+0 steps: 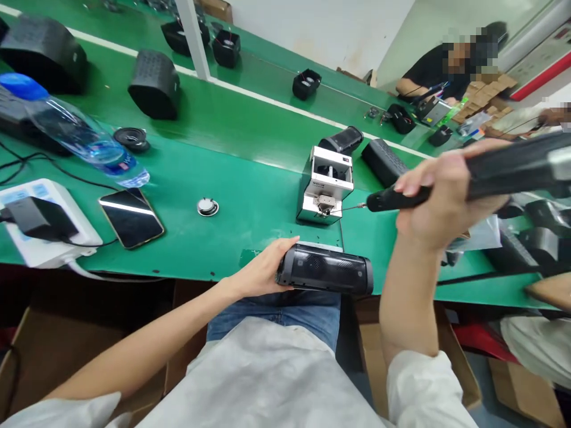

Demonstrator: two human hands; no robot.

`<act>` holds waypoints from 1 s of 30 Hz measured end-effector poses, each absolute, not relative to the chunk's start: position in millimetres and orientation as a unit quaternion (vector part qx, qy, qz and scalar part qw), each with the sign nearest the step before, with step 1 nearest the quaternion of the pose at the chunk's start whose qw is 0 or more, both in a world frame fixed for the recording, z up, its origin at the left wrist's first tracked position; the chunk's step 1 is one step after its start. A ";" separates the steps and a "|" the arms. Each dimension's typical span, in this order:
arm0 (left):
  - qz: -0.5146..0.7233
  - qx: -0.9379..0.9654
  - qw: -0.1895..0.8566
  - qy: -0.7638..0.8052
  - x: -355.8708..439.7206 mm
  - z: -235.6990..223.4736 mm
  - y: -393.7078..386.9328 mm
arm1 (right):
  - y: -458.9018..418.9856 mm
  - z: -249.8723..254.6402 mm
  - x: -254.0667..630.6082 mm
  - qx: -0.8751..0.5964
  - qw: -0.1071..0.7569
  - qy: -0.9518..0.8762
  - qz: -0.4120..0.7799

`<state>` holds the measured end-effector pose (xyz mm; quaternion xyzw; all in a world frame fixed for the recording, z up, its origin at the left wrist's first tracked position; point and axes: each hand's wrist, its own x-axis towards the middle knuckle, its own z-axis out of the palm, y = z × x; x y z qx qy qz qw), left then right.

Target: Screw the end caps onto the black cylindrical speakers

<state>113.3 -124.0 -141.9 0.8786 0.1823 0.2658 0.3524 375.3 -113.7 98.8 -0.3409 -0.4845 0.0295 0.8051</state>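
My left hand (265,267) is closed around the left end of a black speaker housing (328,267), which lies on its long side at the table's front edge. In my right hand (439,196) is a black electric screwdriver (504,163), raised above the bench and held almost level. Its thin bit points left and meets the front of a white and black screw feeder (328,184), just behind the housing. Whether a screw sits on the bit is too small to tell. Several tiny dark screws lie on the green mat around the feeder's base.
To the left are a round metal part (207,207), a phone (131,218), a white power strip (49,223) with a plug, and a water bottle (84,139). Black speaker shells (154,85) stand on the green conveyor (241,119). A co-worker (437,65) sits across at the right.
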 end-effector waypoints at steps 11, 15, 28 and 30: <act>0.264 0.846 0.415 0.206 113.5 -143.9 -124.1 | -60.4 77.6 370.9 -0.420 0.743 -0.520 0.020; 0.260 0.838 0.431 0.211 113.9 -141.2 -124.0 | -58.9 78.2 367.8 -0.422 0.750 -0.509 0.027; 0.264 0.830 0.441 0.217 117.5 -140.2 -124.5 | -60.4 68.4 366.9 -0.392 0.767 -0.506 0.044; 0.271 0.827 0.444 0.214 117.6 -141.7 -124.6 | -74.6 77.4 359.3 -0.382 0.776 -0.499 0.050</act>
